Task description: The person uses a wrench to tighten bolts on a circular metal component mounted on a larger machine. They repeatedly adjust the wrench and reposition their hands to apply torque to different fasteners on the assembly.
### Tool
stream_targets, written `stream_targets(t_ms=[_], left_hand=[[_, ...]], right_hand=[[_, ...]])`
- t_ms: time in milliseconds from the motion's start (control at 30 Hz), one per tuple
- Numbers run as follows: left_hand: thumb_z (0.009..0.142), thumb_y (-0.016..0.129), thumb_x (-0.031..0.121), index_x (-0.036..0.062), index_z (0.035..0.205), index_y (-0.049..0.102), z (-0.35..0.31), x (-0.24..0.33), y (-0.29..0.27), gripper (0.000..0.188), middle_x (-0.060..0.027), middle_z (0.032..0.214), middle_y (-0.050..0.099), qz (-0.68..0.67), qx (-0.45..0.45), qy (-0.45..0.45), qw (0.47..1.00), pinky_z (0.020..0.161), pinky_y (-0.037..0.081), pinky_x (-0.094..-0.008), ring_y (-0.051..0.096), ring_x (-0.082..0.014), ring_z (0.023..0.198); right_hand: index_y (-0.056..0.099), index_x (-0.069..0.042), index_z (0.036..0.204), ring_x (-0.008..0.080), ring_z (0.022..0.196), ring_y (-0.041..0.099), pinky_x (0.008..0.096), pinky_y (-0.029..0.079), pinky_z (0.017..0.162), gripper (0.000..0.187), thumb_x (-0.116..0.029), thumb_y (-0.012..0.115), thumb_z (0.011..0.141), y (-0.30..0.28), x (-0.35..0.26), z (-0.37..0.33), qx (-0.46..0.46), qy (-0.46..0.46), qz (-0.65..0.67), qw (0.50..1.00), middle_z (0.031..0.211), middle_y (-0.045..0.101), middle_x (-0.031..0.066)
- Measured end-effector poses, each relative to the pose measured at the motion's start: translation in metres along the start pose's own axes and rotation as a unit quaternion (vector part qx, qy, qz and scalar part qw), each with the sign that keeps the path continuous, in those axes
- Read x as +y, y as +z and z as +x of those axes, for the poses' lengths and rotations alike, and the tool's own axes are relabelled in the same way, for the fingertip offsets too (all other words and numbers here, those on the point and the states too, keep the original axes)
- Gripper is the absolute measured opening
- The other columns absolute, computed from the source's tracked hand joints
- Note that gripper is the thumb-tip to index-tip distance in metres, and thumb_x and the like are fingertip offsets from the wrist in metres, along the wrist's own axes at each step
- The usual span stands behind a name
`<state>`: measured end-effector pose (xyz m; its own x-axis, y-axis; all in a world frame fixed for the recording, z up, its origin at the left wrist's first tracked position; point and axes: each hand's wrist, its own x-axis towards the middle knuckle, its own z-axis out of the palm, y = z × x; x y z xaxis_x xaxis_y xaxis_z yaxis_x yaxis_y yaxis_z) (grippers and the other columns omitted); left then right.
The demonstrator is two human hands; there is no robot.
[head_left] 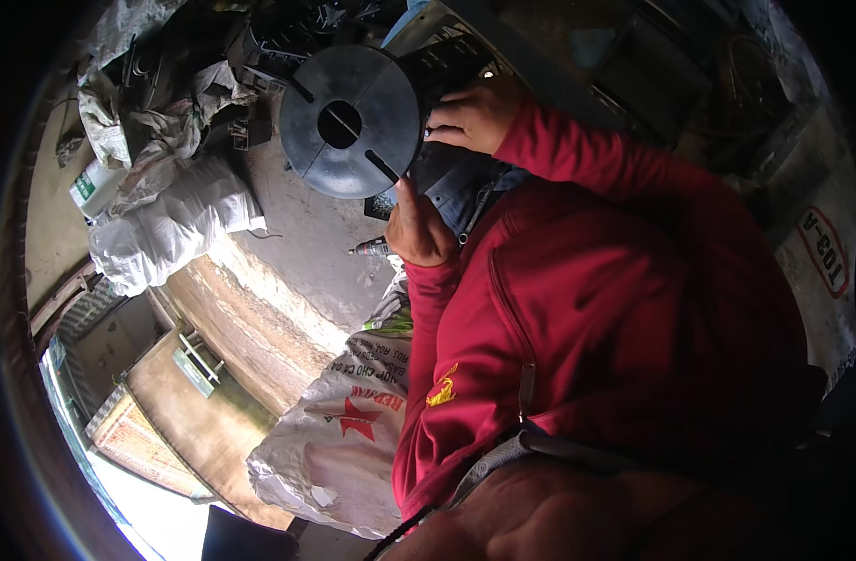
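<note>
A round grey disc (376, 103), with a hole in its middle and two narrow slots, is tilted up in front of me. It looks like a reel flange; what lies behind it is hidden. At its lower right rim my left hand (418, 229) grips it, the raised thumb or finger beside a slot and the others hidden. My right hand (474, 117) is on the right rim, fingers pointing left and bent round the edge. Below the disc, a small grey cylindrical tool (372, 248) lies on the floor near my left wrist.
White plastic sacks (180, 220) lie on the left, with crumpled cloths (161, 140) above. A large printed sack (339, 439) leans by my left arm. Dark metal parts (306, 28) are piled at the far side. A metal-edged frame (503, 47) stands beyond my right hand.
</note>
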<state>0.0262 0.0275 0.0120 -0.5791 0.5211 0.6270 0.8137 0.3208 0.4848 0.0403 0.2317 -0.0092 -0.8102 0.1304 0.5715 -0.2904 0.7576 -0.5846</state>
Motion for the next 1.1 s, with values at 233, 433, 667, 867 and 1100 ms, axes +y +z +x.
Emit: stream_targets(t_ms=[233, 433, 667, 867, 1100], left_hand=[[0.092, 0.045, 0.001, 0.002, 0.138, 0.043, 0.011, 0.01, -0.006, 0.046, -0.0227, 0.118, 0.061, -0.066, -0.001, -0.009, 0.998, 0.046, 0.042, -0.0277, 0.046, -0.012, 0.047], [0.09, 0.049, 0.001, 0.0055, 0.137, 0.046, 0.013, 0.01, -0.004, 0.047, -0.0209, 0.092, 0.067, -0.02, -0.016, -0.077, 0.997, 0.045, 0.04, -0.0293, 0.045, -0.0166, 0.046], [0.088, 0.05, -0.002, -0.002, 0.133, 0.048, 0.008, 0.004, -0.006, 0.045, -0.0137, 0.064, 0.061, -0.022, -0.047, -0.089, 0.995, 0.045, 0.04, -0.0302, 0.046, -0.0191, 0.043], [0.087, 0.053, 0.0, -0.004, 0.131, 0.048, 0.008, -0.007, 0.004, 0.045, -0.0129, 0.055, 0.052, 0.075, -0.136, -0.105, 0.982, 0.044, 0.04, -0.0313, 0.047, -0.0201, 0.041], [0.09, 0.051, 0.002, 0.0017, 0.133, 0.05, 0.004, -0.009, -0.005, 0.043, -0.0185, 0.097, 0.067, 0.101, -0.148, -0.086, 0.98, 0.046, 0.043, -0.0277, 0.055, -0.0157, 0.049]], right_hand=[[0.067, -0.018, 0.081, 0.0208, 0.062, 0.062, 0.0352, 0.05, 0.053, 0.014, -0.032, 0.069, 0.079, -0.001, -0.002, 0.002, 0.008, 0.005, -0.016, 1.0, 0.07, 0.061, -0.0005], [0.067, -0.017, 0.08, 0.0212, 0.062, 0.063, 0.0344, 0.05, 0.052, 0.015, -0.032, 0.069, 0.079, 0.001, -0.001, 0.003, 0.012, 0.0, -0.011, 1.0, 0.071, 0.061, -0.0001], [0.066, -0.017, 0.08, 0.0214, 0.061, 0.062, 0.0344, 0.05, 0.052, 0.015, -0.032, 0.069, 0.079, -0.002, -0.002, 0.006, 0.002, 0.002, -0.029, 1.0, 0.069, 0.061, -0.0002], [0.067, -0.018, 0.081, 0.0204, 0.061, 0.062, 0.0337, 0.05, 0.052, 0.015, -0.032, 0.069, 0.079, -0.001, -0.001, 0.005, 0.016, -0.005, -0.029, 0.999, 0.069, 0.061, -0.0013], [0.068, -0.019, 0.083, 0.0201, 0.061, 0.062, 0.0334, 0.05, 0.051, 0.013, -0.031, 0.069, 0.079, 0.002, 0.001, 0.003, 0.015, 0.007, -0.001, 1.0, 0.071, 0.062, -0.0018]])
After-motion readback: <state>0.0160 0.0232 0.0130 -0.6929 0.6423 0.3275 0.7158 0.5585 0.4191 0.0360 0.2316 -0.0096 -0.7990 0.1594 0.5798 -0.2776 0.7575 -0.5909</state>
